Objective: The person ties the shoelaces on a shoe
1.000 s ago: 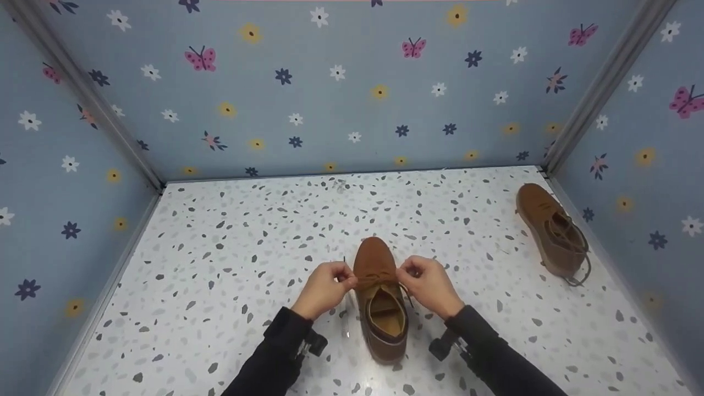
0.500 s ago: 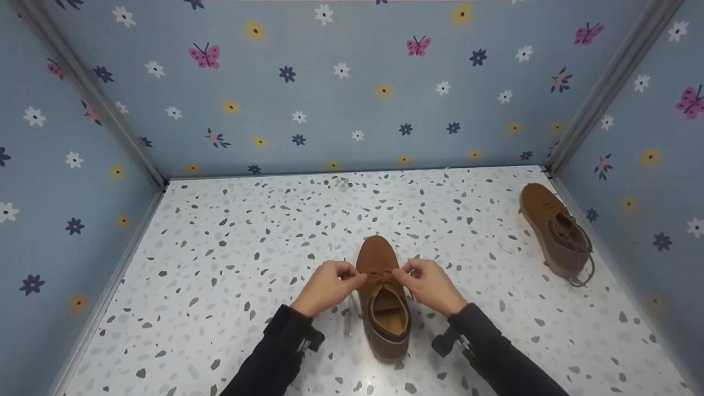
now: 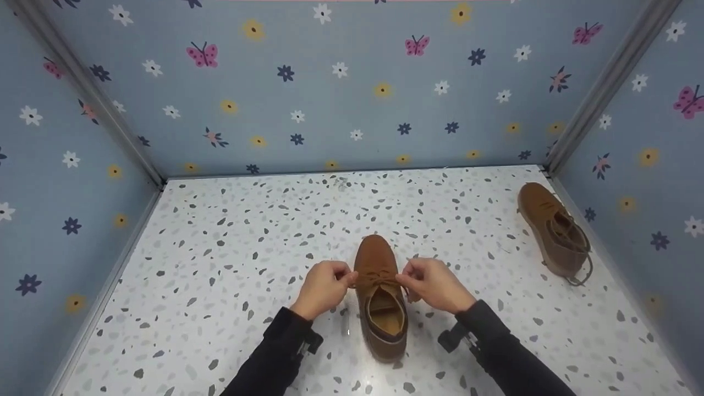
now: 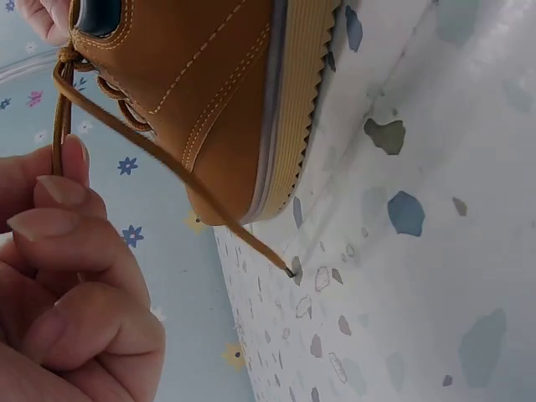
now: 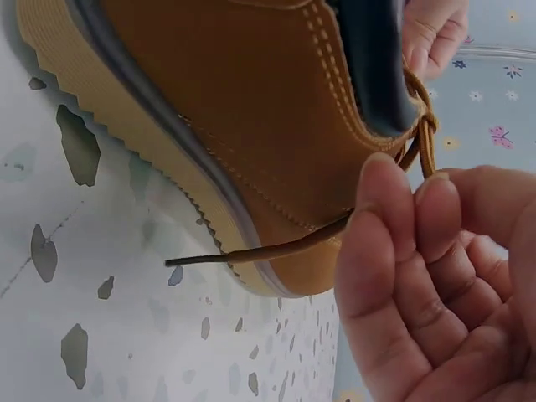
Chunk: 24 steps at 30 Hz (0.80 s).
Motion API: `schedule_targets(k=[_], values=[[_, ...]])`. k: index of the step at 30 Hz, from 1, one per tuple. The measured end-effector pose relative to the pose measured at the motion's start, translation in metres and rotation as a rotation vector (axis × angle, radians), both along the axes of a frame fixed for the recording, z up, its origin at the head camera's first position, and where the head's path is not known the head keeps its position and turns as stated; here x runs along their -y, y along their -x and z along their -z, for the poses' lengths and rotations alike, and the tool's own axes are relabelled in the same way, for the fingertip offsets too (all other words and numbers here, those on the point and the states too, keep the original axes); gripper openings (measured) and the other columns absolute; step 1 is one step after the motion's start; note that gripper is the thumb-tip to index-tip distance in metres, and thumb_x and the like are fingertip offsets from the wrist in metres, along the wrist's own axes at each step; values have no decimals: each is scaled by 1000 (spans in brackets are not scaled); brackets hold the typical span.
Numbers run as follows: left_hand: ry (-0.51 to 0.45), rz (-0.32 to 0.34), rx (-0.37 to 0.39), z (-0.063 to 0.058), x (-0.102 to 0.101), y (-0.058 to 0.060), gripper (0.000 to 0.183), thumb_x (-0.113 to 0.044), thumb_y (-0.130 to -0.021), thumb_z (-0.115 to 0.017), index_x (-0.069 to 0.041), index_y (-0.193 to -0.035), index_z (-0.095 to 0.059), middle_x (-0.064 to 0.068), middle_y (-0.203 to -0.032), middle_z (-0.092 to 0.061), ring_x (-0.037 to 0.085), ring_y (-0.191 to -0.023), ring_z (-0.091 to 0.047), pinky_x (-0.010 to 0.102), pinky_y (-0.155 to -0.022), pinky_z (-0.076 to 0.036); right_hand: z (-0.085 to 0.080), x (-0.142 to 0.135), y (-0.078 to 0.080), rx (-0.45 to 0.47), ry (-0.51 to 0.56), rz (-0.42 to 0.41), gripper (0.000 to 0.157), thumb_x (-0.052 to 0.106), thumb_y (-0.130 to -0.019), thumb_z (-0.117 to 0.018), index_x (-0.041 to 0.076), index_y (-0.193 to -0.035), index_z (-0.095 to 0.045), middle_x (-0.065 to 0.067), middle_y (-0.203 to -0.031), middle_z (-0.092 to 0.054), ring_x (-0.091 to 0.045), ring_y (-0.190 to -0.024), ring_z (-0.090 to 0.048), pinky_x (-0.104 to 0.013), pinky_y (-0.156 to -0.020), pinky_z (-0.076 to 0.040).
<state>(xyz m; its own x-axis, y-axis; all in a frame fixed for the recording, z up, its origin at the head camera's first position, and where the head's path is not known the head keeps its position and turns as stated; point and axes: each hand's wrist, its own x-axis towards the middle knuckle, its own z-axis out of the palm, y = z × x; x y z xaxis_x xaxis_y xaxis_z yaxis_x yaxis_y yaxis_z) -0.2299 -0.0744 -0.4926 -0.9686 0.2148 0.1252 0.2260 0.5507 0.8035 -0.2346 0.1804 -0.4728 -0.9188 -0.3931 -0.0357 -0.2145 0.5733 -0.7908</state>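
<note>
Shoe (image 3: 379,291), brown; stands on speckled tabletop (image 3: 220,275) between left hand (image 3: 322,289), which pinches one lace loop (image 4: 60,126), and right hand (image 3: 437,286), which apparently pinches another loop (image 5: 425,149), partly hidden. Second shoe (image 3: 553,234): right, near wall (image 3: 621,181).

Left of the left hand (image 3: 323,287), a broad way over the surface (image 3: 209,242) runs to the left wall (image 3: 60,203). A hand could cross between the near shoe's (image 3: 379,291) toe and the back wall (image 3: 324,99). Right of the right hand (image 3: 437,284) lies a lane, bounded by the far shoe (image 3: 550,234), which blocks the corner beside the right wall (image 3: 630,231). The near shoe's mouth is reachable from above. At its sides the hands stand in the way, as does the lace (image 4: 182,174): loops pinched, loose ends sticking out.
</note>
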Motion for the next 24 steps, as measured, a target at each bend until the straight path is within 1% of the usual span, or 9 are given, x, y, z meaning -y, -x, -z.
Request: schedule_targets(k=[3,5,7,11,13,16,19,22,24], values=[[-11,-33,-29,4,2,-4,27,-14,-93,-66,-10,-66,-63,-5,-62,-57,11,-52,-50,31,-55,-42,1,-1,-1,8,-17,27,20,21,-95,-68,11,-80,-61,1,-64,-64,-15,-55,-63,-29,-47,-47],[-18,-53,-64,7,3,-6,29,-12,-92,-67,-10,-64,-60,-7,-59,-51,11,-54,-49,31,-56,-41,2,-2,-2,12,-37,52,19,19,-95,-68,11,-79,-61,1,-63,-63,-15,-55,-63,-30,-47,-48],[-35,-81,-79,11,4,-8,31,-11,-92,-68,-11,-63,-57,-8,-58,-47,11,-55,-47,30,-57,-39,4,-2,-3,21,-39,78,20,17,-95,-67,9,-79,-60,0,-62,-63,-16,-54,-64,-31,-47,-50],[-76,-112,-71,17,5,-9,31,-11,-92,-69,-11,-64,-57,-9,-59,-44,11,-57,-45,29,-57,-38,8,-3,-5,34,-24,117,19,13,-96,-66,3,-80,-60,-3,-61,-64,-17,-53,-65,-31,-47,-52],[-92,-101,-50,18,6,-9,29,-13,-93,-68,-11,-66,-60,-8,-60,-47,11,-58,-46,29,-58,-39,9,-3,-5,30,-3,115,19,13,-97,-64,1,-83,-61,-6,-63,-64,-18,-53,-65,-31,-48,-53],[-88,-49,-35,17,8,-9,26,-15,-95,-66,-11,-69,-63,-8,-64,-51,11,-61,-48,30,-60,-41,10,-3,-5,30,-15,74,20,18,-101,-59,0,-91,-60,-9,-66,-64,-19,-52,-64,-34,-47,-52],[-63,15,-25,13,11,-9,26,-17,-97,-64,-10,-72,-64,-7,-68,-56,11,-62,-50,30,-60,-43,11,-4,-5,49,-94,-17,26,26,-104,-54,3,-93,-59,-7,-65,-62,-18,-51,-61,-34,-47,-50],[-38,61,-17,11,13,-11,26,-17,-98,-62,-10,-73,-65,-3,-71,-60,11,-63,-51,29,-59,-44,11,-6,-5,64,-164,-122,32,34,-105,-50,8,-89,-59,-3,-63,-60,-14,-51,-56,-32,-48,-46],[-41,82,2,9,13,-11,25,-16,-98,-62,-10,-74,-65,3,-73,-63,10,-60,-51,29,-56,-44,12,-8,-4,70,-173,-174,35,37,-105,-49,10,-85,-60,-1,-62,-59,-12,-51,-54,-31,-49,-46]])
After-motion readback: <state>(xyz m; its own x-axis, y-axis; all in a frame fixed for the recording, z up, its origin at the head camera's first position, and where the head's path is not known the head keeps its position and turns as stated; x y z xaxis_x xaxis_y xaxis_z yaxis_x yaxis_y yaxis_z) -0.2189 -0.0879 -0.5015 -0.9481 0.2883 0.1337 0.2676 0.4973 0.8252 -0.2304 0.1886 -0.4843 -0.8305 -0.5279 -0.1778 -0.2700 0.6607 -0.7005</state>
